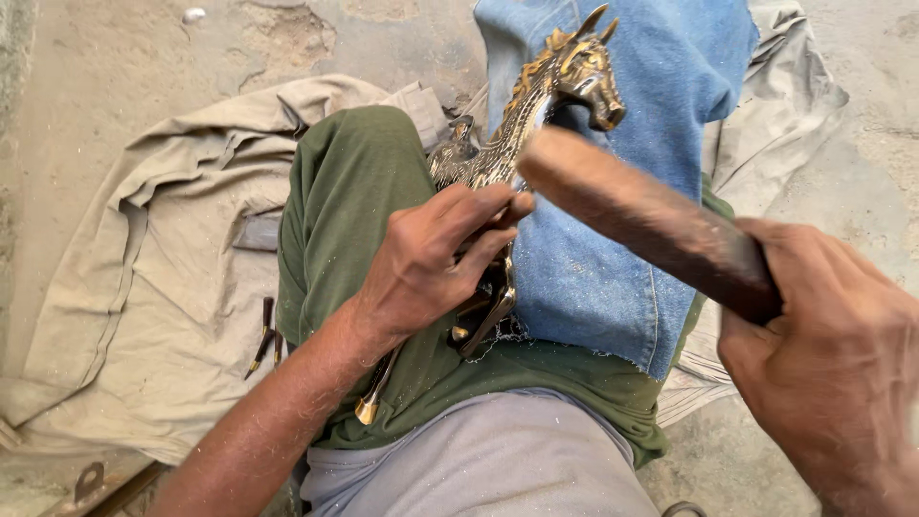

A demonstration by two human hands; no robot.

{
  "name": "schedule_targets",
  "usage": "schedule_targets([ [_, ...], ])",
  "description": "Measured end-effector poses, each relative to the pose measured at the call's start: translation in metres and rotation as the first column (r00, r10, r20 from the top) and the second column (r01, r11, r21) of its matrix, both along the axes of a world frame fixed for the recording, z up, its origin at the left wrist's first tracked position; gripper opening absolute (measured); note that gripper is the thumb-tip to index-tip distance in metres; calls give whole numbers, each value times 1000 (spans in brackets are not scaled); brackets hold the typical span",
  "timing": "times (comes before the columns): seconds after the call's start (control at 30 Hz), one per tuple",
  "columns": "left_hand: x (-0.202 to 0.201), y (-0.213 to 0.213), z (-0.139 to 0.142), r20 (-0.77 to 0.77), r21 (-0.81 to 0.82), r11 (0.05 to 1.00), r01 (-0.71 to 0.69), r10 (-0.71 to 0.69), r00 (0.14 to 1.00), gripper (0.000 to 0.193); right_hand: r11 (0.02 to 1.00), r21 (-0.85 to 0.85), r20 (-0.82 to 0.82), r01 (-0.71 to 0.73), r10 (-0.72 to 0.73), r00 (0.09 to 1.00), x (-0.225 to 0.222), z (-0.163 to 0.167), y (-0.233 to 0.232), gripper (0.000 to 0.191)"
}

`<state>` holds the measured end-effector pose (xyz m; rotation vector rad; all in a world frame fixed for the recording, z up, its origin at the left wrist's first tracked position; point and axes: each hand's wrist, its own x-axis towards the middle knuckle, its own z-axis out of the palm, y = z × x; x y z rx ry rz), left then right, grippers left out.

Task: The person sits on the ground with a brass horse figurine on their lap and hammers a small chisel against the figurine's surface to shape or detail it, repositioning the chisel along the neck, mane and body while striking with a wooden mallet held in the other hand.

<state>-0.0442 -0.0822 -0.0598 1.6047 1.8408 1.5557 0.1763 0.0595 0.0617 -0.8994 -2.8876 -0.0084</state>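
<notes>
Working a brass horse (536,105) at frame centre.
My left hand (431,263) is clasping it; my right hand (828,345) is gripping a wooden handle (641,215).

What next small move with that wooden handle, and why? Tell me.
Probably bring the brown wooden handle in the right hand down beside the left hand's fingers: it is raised above the golden brass horse figurine, which the left hand pins on the lap.

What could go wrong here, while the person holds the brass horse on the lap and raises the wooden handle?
The left hand grips the brass horse close under the wooden handle held by the right hand, so a stroke might catch the fingers. The horse rests only on denim cloth over the leg, so it might slip.
</notes>
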Motion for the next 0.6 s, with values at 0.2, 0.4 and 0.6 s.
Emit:
schedule_targets([
  [0.2,1,0,-7,-19,13,999,-44,44,999,38,999,23,51,35,-36,998,-9,3,2,38],
  [0.4,-6,0,-7,-36,-9,1000,24,-25,999,33,978,-206,-249,34,-86,965,-5,0,0,25],
  [0.6,-3,0,-7,4,37,998,53,-53,999,27,980,-193,-267,55,-106,958,4,-7,-1,35],
])
